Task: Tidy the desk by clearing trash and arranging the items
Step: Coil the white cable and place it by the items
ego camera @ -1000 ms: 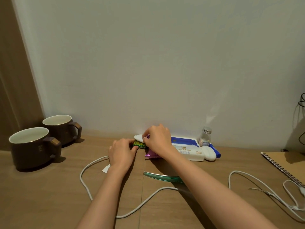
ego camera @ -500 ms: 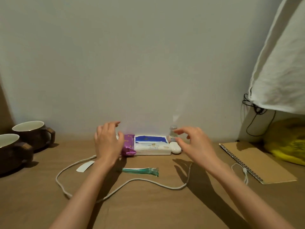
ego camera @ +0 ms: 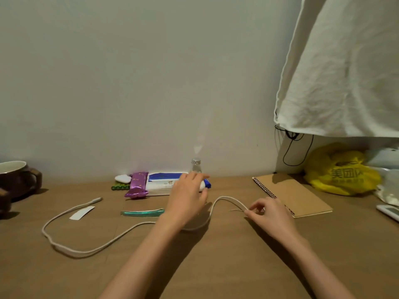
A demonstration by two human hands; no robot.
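Note:
A long white cable snakes across the wooden desk. My right hand pinches the cable near its right bend, lifting it slightly. My left hand hovers with relaxed fingers over the desk, just in front of the white-and-blue tissue pack. A purple wrapper, a green wrapper, a small paper slip, a white oval item and green beads lie near the wall.
A small glass bottle stands by the wall. A brown mug sits at the left edge. A spiral notebook lies to the right, with a yellow plastic bag behind it and a white cloth hanging above.
The view swung right. Both hands left the items by the wall; my right hand dropped onto the cable and pinched it, my left hand moved right across the tissue pack.

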